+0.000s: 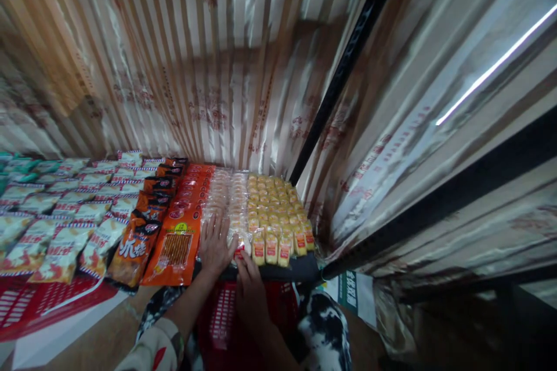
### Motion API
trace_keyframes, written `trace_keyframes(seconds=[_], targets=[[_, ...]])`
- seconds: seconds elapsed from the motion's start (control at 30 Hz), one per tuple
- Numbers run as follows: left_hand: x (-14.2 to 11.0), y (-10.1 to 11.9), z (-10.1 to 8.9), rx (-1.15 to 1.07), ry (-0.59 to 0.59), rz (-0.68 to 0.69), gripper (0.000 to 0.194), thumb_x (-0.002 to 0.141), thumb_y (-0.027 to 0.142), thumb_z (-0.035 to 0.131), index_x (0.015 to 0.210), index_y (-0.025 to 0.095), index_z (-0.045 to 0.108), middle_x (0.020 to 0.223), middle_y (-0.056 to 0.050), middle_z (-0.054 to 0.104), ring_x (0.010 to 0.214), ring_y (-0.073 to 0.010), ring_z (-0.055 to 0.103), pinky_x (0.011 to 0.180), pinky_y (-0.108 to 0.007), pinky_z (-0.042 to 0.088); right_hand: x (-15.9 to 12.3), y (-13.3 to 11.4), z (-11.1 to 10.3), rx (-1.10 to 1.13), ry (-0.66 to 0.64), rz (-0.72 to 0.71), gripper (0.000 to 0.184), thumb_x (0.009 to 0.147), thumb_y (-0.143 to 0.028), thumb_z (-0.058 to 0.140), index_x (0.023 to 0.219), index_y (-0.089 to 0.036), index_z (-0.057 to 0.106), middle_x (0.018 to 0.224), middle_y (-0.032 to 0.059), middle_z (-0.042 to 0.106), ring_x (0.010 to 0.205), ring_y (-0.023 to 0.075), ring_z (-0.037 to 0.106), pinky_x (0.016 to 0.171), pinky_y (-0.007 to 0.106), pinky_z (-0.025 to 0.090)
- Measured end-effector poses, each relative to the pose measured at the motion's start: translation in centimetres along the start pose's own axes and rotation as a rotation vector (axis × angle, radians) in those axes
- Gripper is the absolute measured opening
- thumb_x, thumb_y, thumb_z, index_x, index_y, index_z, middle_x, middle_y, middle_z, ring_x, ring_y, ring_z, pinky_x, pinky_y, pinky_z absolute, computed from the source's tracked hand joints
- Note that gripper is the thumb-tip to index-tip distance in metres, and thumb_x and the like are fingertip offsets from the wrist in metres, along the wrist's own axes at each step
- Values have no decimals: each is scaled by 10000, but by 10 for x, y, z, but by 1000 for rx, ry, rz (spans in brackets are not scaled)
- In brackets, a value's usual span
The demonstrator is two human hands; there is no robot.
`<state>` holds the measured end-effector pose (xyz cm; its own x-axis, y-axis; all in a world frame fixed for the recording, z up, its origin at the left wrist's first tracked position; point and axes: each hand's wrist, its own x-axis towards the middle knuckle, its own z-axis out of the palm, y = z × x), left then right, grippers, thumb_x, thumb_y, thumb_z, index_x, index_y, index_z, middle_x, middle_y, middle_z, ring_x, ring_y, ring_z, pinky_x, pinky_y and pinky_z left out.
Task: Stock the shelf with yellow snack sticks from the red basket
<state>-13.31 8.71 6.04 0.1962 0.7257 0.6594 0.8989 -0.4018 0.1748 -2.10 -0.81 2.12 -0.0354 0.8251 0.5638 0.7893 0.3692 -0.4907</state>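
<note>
My left hand (214,246) lies open and flat over the front of a row of clear-wrapped pale round snacks (219,188), its fingers stretched toward the back. Its thumb reaches a white round wrapped snack (242,239) with a red label, at the front of the neighbouring row. My right hand (251,281) is just below that snack, with stretched fingertips touching its front edge. To the right stand rows of small yellow wrapped cakes (278,214). Left of my hands lies a large orange packet (176,249) with stick-shaped snacks in its window.
Orange-and-black packets (136,246) and white snack bags (63,249) fill the shelf leftward. A red basket (224,313) is beneath my arms, another red basket (56,301) at lower left. A black shelf post (335,93) stands before striped sheeting (209,81).
</note>
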Motion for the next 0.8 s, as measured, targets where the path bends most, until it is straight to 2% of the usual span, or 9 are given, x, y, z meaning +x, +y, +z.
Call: trace_keyframes(seconds=[0.2, 0.4, 0.5, 0.63, 0.8], targets=[[-2, 0, -1, 19, -33, 48, 466, 869, 329, 449, 1294, 138, 465, 1416, -125, 402, 1364, -295, 247, 1080, -522, 241, 2, -3, 7, -28, -29, 4, 515, 837, -76, 309, 1334, -98, 442, 1375, 178, 437, 1275, 247, 409, 988, 451, 440], [-17, 7, -8, 23, 10, 50, 481, 896, 288, 392, 1357, 153, 391, 1473, -105, 302, 1397, -274, 138, 1088, -518, 230, -1, -5, 7, -2, -13, -8, 516, 844, -81, 312, 1349, -89, 419, 1398, 178, 411, 1304, 247, 372, 1004, 454, 420], [-38, 11, -13, 29, 7, 54, 499, 887, 257, 390, 1372, 141, 370, 1473, -117, 298, 1396, -266, 148, 1092, -504, 233, -3, -3, 10, -6, 16, 1, 465, 885, -137, 323, 1334, -102, 443, 1381, 184, 432, 1284, 249, 405, 991, 460, 429], [-69, 10, -12, 38, -73, 180, 508, 868, 233, 394, 1366, 132, 382, 1440, -103, 369, 1382, -244, 209, 1105, -461, 226, -2, -5, 11, -27, 14, 32, 419, 921, -199, 331, 1302, -121, 486, 1343, 173, 483, 1256, 235, 444, 990, 442, 435], [-83, 5, -6, 41, -94, 182, 503, 874, 236, 380, 1366, 133, 382, 1427, -100, 391, 1373, -232, 238, 1114, -453, 201, -1, -8, 8, -47, -31, 35, 424, 924, -210, 327, 1308, -109, 476, 1338, 171, 488, 1258, 233, 440, 995, 436, 435]])
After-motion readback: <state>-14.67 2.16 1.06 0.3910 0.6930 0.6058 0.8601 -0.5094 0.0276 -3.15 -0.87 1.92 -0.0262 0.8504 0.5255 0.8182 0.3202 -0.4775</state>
